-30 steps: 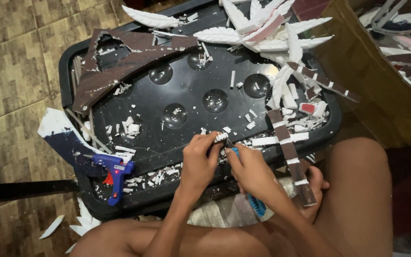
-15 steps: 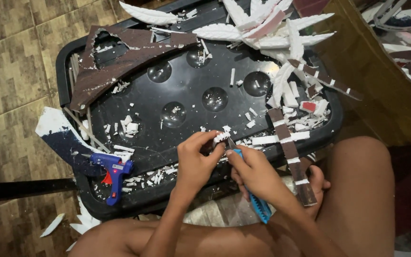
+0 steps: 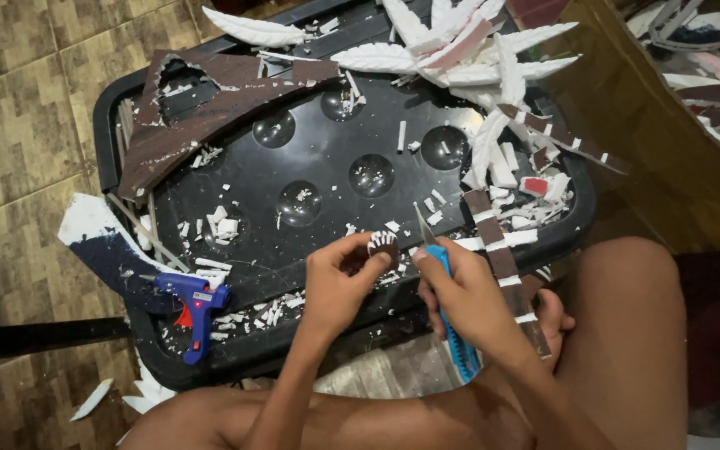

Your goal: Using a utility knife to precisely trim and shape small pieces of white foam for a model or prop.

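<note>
My left hand (image 3: 339, 283) pinches a small brown-and-white foam piece (image 3: 383, 243) between thumb and fingers, just above the near edge of a black plastic tray (image 3: 310, 167). My right hand (image 3: 468, 296) grips a blue utility knife (image 3: 452, 321); its thin blade points up and left, close beside the small piece. A long brown strip with white bands (image 3: 502, 267) lies under and past my right hand, running over the tray's rim toward my knee.
A blue glue gun (image 3: 193, 304) rests at the tray's near left corner. A large brown foam sheet (image 3: 202, 108) lies at the tray's back left, white feather-shaped cutouts (image 3: 452, 46) at the back right. Foam scraps litter the tray. Tiled floor lies to the left.
Both hands have drawn slightly apart. The small piece is now lifted clear in my left fingers, with the knife blade beside it rather than against it.
</note>
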